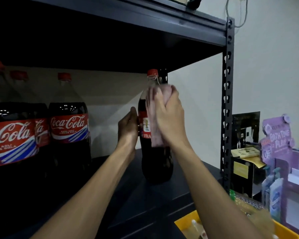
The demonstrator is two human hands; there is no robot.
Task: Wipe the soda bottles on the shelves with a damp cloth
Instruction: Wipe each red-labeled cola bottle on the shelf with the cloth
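Right hand (167, 116) first: from my remote seat I see it bunching the pink cloth (156, 135) in curled fingers and pressing it flat on the front of the bottle (155, 163), from the shoulder down over the label. The outline is smeared, so I judge a wiping stroke is under way. My left hand (128, 128) cups the bottle's nine o'clock side at label height, thumb up against the plastic; the fingers go round the back, out of my sight.

The bottle stands upright on the dark shelf board (164, 197), red cap on, dark drink up to the shoulder. I judge it full and heavy, so it should not skid lightly. The wall is thin plastic that gives under a squeeze, and a damp film will make it slick. The label band or the waist just below is the safest hold. The narrow neck would tip it.

Toward nine o'clock the other bottles (69, 128) stand in a row on the same board. Behind the cap, at one o'clock, rises the rear post (164, 76).
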